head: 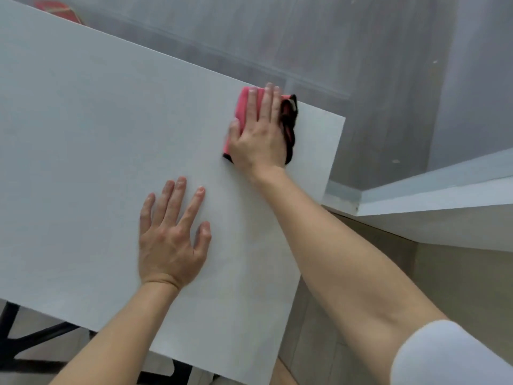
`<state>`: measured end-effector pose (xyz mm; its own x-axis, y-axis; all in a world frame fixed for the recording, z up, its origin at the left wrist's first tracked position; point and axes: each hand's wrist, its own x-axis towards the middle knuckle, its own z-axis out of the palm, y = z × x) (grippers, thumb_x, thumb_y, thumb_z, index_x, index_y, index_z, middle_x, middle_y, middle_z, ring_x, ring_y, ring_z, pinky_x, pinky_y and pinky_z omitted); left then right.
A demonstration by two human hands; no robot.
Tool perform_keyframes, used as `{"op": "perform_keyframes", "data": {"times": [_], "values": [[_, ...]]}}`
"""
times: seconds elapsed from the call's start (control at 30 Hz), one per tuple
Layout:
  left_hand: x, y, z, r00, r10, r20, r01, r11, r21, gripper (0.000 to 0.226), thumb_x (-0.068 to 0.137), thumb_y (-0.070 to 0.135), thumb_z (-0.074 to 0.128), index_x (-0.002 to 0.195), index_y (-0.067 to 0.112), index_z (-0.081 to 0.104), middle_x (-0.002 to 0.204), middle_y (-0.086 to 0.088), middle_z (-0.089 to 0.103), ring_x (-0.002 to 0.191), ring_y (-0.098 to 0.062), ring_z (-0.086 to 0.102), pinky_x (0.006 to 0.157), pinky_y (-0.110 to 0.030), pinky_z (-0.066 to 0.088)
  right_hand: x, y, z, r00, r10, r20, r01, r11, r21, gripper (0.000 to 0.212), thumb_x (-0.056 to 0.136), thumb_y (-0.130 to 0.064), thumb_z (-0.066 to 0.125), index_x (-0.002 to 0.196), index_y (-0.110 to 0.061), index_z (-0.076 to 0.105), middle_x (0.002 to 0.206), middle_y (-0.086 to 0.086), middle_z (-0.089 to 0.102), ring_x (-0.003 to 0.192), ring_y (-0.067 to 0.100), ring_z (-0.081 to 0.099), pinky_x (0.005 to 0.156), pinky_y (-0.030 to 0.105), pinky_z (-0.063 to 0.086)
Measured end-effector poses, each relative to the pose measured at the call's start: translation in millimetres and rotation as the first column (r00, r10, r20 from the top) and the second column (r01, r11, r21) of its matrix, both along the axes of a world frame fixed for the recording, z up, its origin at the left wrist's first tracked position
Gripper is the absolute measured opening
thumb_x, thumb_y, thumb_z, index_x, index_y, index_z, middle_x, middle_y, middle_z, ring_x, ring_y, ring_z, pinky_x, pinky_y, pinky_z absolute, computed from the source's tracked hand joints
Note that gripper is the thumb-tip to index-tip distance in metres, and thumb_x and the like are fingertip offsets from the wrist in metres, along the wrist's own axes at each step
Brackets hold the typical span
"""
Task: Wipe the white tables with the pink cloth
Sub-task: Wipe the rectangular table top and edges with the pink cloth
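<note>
The right fingers [268, 101] lie straight and close together, pressing flat on the pink cloth [243, 107]. They do not curl round it. The right hand [258, 134] covers most of the folded cloth, so only a pink strip shows at its 10 o'clock side and a dark edge at its 3 o'clock side. The cloth lies on the white counter [97, 134], close to the far edge and near the corner at 2 o'clock.

The left fingers [172, 195] are spread and straight, and the left hand [169, 240] rests palm down on the bare counter at about 7 o'clock from the cloth, holding nothing.

The step in hand looks like wiping the far right part of the top. To do it well, the palm should press evenly so the whole cloth stays in contact. The strokes should overlap and run right out to the edge and the corner at 2 o'clock. The loose dark fold at 3 o'clock could bunch up or trail off the edge, so it is worth tucking under the hand. The left hand is best kept planted to steady the top, which stands on black legs [11, 329].

A second white surface [444, 195] lies at 3 o'clock, apart from the counter.
</note>
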<state>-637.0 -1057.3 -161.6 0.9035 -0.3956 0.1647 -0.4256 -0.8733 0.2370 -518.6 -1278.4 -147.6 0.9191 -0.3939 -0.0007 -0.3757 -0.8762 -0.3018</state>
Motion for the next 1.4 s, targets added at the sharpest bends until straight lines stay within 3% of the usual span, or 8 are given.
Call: {"op": "perform_keyframes", "data": {"times": [0.17, 0.37, 0.43, 0.57, 0.7, 1.0, 1.23, 1.4], "values": [[0.6, 2.6, -3.3, 1.000, -0.002, 0.012, 0.002, 1.000, 0.001, 0.063, 0.104, 0.037, 0.051, 0.165, 0.022, 0.046, 0.176, -0.009, 0.030, 0.165, -0.029, 0.026, 0.129, -0.062, 0.025, 12.5, -3.6, -2.9, 0.935, 0.355, 0.006, -0.355, 0.935, -0.022, 0.072, 0.109, -0.054, 0.039, 0.173, -0.024, 0.027, 0.181, 0.009, 0.016, 0.169, 0.028, 0.010, 0.136, 0.044, -0.003], [-0.5, 1.5, -4.3, 1.000, -0.006, -0.009, 0.006, 1.000, -0.006, 0.064, 0.103, 0.037, 0.052, 0.165, 0.022, 0.046, 0.177, -0.009, 0.030, 0.165, -0.030, 0.025, 0.129, -0.062, 0.024, -68.7, -67.0, -7.8, 0.962, -0.270, 0.036, 0.272, 0.950, -0.151, 0.074, 0.108, -0.052, 0.031, 0.174, -0.021, 0.022, 0.181, 0.014, 0.016, 0.168, 0.033, 0.012, 0.135, 0.057, 0.007], [-0.8, 2.1, -3.9, 1.000, -0.005, -0.012, 0.005, 1.000, -0.009, 0.064, 0.103, 0.038, 0.051, 0.165, 0.022, 0.046, 0.177, -0.009, 0.030, 0.165, -0.029, 0.025, 0.129, -0.062, 0.025, -31.9, -32.6, -3.5, 0.952, -0.304, 0.036, 0.306, 0.944, -0.126, 0.076, 0.106, -0.048, 0.031, 0.173, -0.015, 0.022, 0.179, 0.022, 0.016, 0.167, 0.039, 0.012, 0.134, 0.060, 0.004], [-0.5, 1.3, -4.1, 1.000, 0.000, -0.010, 0.000, 1.000, 0.004, 0.064, 0.104, 0.039, 0.051, 0.166, 0.024, 0.042, 0.177, -0.008, 0.029, 0.165, -0.028, 0.024, 0.129, -0.062, 0.026, 71.4, 49.4, 1.8, 0.986, 0.158, -0.059, -0.162, 0.985, -0.066, 0.074, 0.109, -0.049, 0.031, 0.175, -0.020, 0.015, 0.181, 0.018, 0.007, 0.169, 0.033, 0.003, 0.134, 0.057, -0.004], [0.9, 1.7, -4.0, 1.000, -0.002, -0.003, 0.002, 1.000, 0.008, 0.064, 0.104, 0.038, 0.051, 0.166, 0.024, 0.043, 0.177, -0.008, 0.029, 0.165, -0.028, 0.024, 0.128, -0.062, 0.027, 70.4, 32.7, 1.0, 0.941, 0.337, -0.042, -0.339, 0.939, -0.049, 0.072, 0.109, -0.056, 0.034, 0.174, -0.027, 0.022, 0.182, 0.008, 0.013, 0.169, 0.024, 0.007, 0.136, 0.049, -0.002], [-0.6, 1.4, -2.8, 1.000, -0.001, -0.028, 0.001, 1.000, 0.009, 0.065, 0.102, 0.036, 0.054, 0.165, 0.022, 0.045, 0.177, -0.008, 0.028, 0.165, -0.029, 0.024, 0.129, -0.062, 0.026, -44.2, -49.2, -9.0, 0.972, -0.231, 0.031, 0.233, 0.964, -0.125, 0.075, 0.109, -0.046, 0.033, 0.173, -0.009, 0.022, 0.178, 0.026, 0.015, 0.167, 0.041, 0.012, 0.135, 0.059, 0.005], [0.0, 1.2, -3.9, 1.000, -0.004, -0.005, 0.005, 1.000, 0.021, 0.065, 0.105, 0.037, 0.053, 0.167, 0.025, 0.040, 0.178, -0.007, 0.026, 0.166, -0.027, 0.021, 0.130, -0.060, 0.025, 33.9, 39.5, 1.2, 0.871, 0.488, -0.051, -0.490, 0.872, -0.024, 0.073, 0.111, -0.054, 0.032, 0.175, -0.022, 0.017, 0.182, 0.012, 0.008, 0.170, 0.028, 0.002, 0.136, 0.050, -0.005], [-0.2, 1.4, -6.4, 1.000, 0.003, -0.004, -0.003, 1.000, 0.010, 0.062, 0.105, 0.037, 0.052, 0.165, 0.023, 0.044, 0.178, -0.007, 0.028, 0.166, -0.026, 0.021, 0.130, -0.060, 0.024, -38.6, -65.0, 3.3, 0.856, 0.517, -0.031, -0.518, 0.855, -0.026, 0.074, 0.109, -0.061, 0.035, 0.174, -0.030, 0.018, 0.183, 0.004, 0.006, 0.169, 0.017, 0.001, 0.137, 0.044, -0.001]]}}
